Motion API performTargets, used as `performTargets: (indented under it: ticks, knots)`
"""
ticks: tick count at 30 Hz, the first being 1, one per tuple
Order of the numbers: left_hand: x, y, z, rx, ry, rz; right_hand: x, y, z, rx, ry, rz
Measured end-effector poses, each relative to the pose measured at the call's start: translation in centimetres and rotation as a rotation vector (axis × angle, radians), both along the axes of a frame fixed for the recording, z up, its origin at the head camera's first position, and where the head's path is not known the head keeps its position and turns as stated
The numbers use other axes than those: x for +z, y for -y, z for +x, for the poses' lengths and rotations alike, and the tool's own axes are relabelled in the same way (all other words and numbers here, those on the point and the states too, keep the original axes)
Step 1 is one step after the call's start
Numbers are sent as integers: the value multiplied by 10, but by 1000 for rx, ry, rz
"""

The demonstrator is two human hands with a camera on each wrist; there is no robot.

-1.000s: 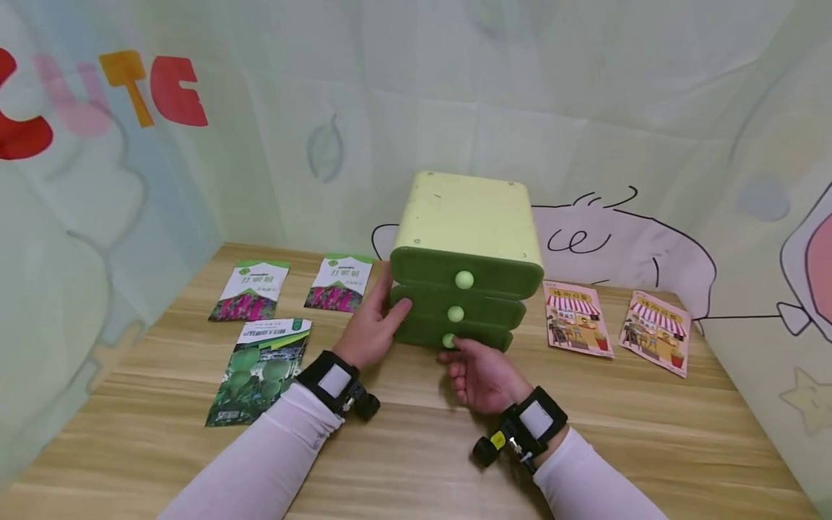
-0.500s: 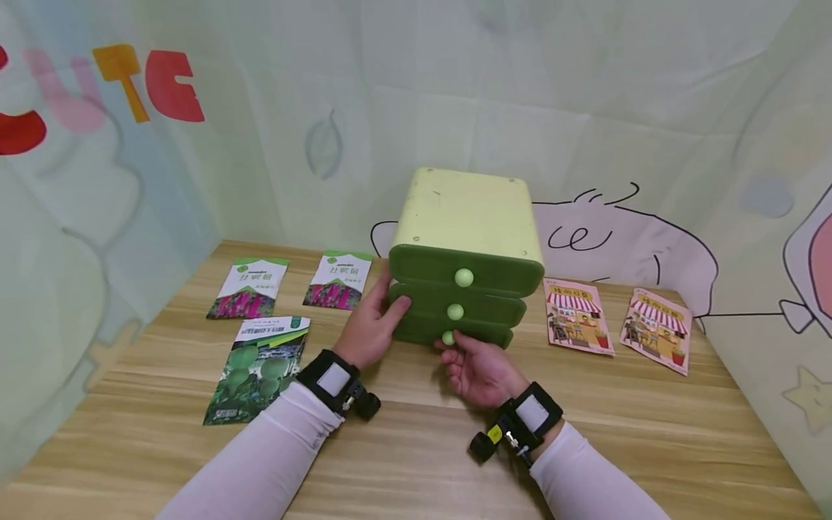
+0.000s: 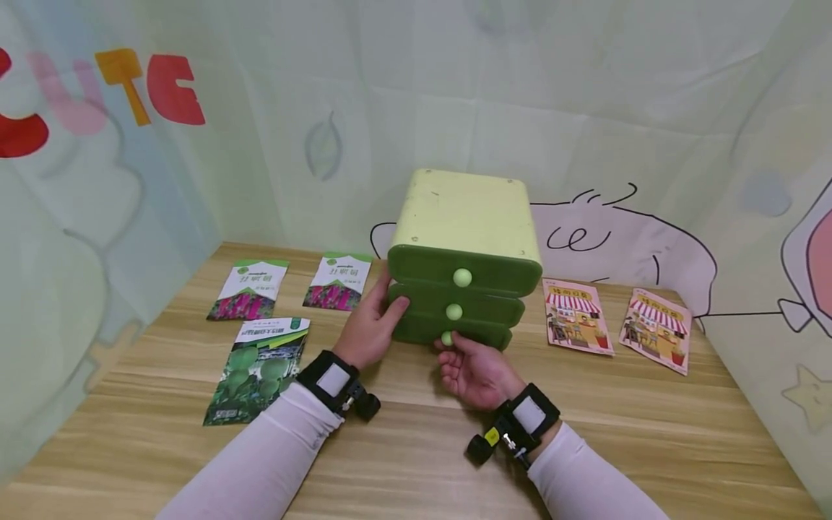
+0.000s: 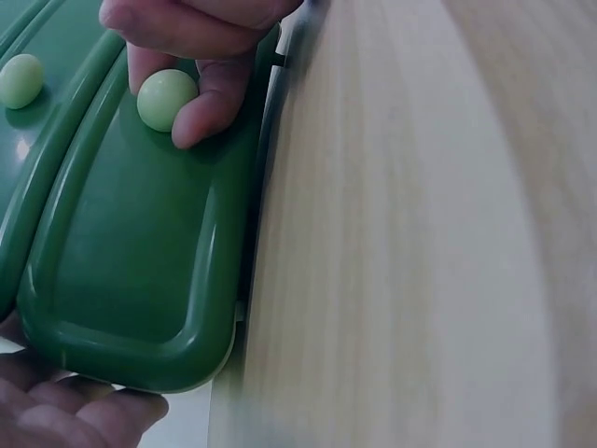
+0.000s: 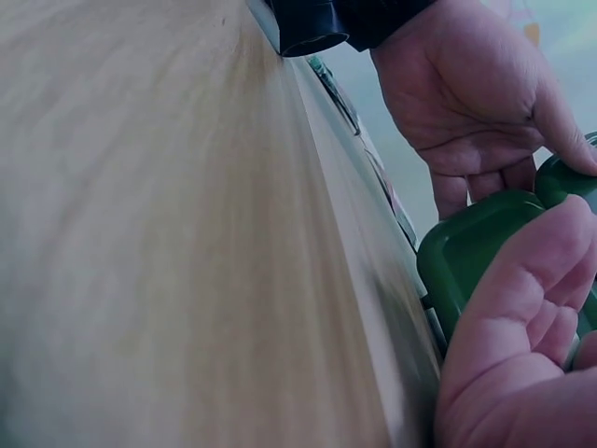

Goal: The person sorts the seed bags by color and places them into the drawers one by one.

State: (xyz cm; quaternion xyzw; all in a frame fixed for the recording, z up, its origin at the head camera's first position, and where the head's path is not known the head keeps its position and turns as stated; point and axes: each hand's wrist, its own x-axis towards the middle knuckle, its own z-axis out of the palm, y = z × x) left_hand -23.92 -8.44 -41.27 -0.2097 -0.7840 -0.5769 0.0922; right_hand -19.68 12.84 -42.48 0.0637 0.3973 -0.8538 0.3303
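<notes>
A small drawer cabinet [image 3: 468, 213] with a pale yellow-green top stands on the table. Its three stacked dark green drawer fronts each bear a round light green knob. My left hand [image 3: 372, 325] grips the cabinet's left side, thumb on the front edge by the middle drawer and fingers along the side wall. With curled fingers, my right hand [image 3: 481, 372] pinches the bottom drawer knob [image 4: 168, 100]. The left wrist view shows thumb and finger on either side of that knob. The bottom drawer front [image 4: 140, 233] appears to sit against the cabinet.
Left of the cabinet lie two pink-flower seed packets [image 3: 248, 290] [image 3: 338, 282] and a larger green packet [image 3: 256, 372]. On the right are two pink shop-picture packets [image 3: 577, 318] [image 3: 656, 330]. A printed cloth backdrop [image 3: 312, 94] rises behind the wooden table [image 3: 403, 462].
My right hand and wrist have shifted slightly left and up while staying at the bottom knob. The left hand keeps its place, and the drawers show no clear movement.
</notes>
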Motion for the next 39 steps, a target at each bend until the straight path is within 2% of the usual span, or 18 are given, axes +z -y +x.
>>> performTargets:
  ticks: [13,23,31,36,38,39]
  knots:
    - [7,-1,5,-2,12,-16,0,1,2,1,-3,12]
    - [0,-1,3,1,15,-18,0,1,3,6,-10,20]
    - [2,0,4,-13,1,-1,-1,1,3,5,-2,30]
    - [25,-3,22,-8,11,-14,0,1,4,-3,-9,46]
    - [32,-4,28,0,14,-21,0,1,4,-4,-11,50]
    - [32,-4,28,3,15,-22,0,1,4,-5,-11,52]
